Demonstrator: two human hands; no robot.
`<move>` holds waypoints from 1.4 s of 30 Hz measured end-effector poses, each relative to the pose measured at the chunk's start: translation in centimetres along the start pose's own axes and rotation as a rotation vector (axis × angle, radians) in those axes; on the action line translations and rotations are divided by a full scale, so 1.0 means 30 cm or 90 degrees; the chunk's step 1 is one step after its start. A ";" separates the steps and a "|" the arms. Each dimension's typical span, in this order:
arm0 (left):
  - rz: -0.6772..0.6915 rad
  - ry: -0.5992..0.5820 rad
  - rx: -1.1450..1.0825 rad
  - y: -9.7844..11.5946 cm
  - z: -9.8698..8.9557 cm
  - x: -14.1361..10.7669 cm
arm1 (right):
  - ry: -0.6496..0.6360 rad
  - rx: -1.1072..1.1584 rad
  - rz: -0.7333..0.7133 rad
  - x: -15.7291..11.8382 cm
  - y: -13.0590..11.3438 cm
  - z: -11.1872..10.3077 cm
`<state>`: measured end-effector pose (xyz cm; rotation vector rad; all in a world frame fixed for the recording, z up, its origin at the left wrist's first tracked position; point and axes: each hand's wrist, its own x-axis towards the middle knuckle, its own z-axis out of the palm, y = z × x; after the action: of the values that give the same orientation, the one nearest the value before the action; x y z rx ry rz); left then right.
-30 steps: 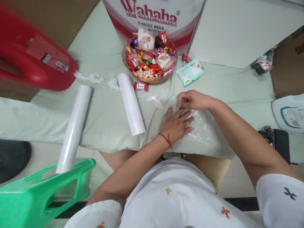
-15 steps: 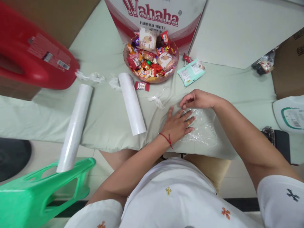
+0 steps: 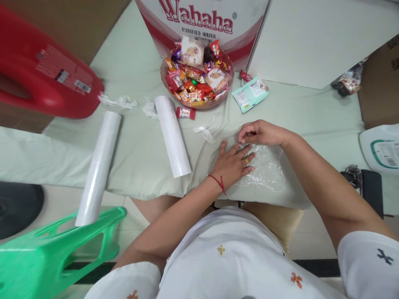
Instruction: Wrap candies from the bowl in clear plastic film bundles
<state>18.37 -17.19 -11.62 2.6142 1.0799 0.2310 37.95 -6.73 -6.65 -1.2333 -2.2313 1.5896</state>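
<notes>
While the cloth-covered table (image 3: 140, 158) looks unchanged, the clear plastic (image 3: 264, 168) still lies at its near side, partly under the left hand (image 3: 231, 164), flat with fingers spread. The right hand (image 3: 257, 132), slightly further right than a second ago, curls its fingers at the plastic's far side; whether they grip it, I cannot tell.

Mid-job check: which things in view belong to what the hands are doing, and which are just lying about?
In use:
- clear plastic, partly under the spread left hand; the right hand is at its upper edge, grip unclear

Apparently just lying about, untouched:
- two white rolls
- candy bowl
- teal packet
- red jug
</notes>
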 end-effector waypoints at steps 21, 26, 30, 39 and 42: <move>0.013 0.023 0.017 -0.006 0.017 0.001 | 0.011 0.030 0.027 0.034 0.037 0.023; 0.012 0.017 0.019 -0.005 0.008 0.002 | 0.030 0.007 0.000 0.046 0.037 0.029; 0.010 0.011 0.007 -0.003 0.002 0.003 | 0.022 0.007 -0.002 0.048 0.032 0.028; 0.003 -0.003 0.007 0.001 -0.007 0.003 | 0.002 0.016 -0.002 0.064 0.054 0.024; 0.007 0.001 0.005 0.001 -0.008 0.003 | 0.008 -0.003 -0.024 0.069 0.053 0.026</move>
<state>18.38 -17.09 -11.39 2.6272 1.0696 0.2310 37.02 -5.70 -8.99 -1.1918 -2.2377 1.5600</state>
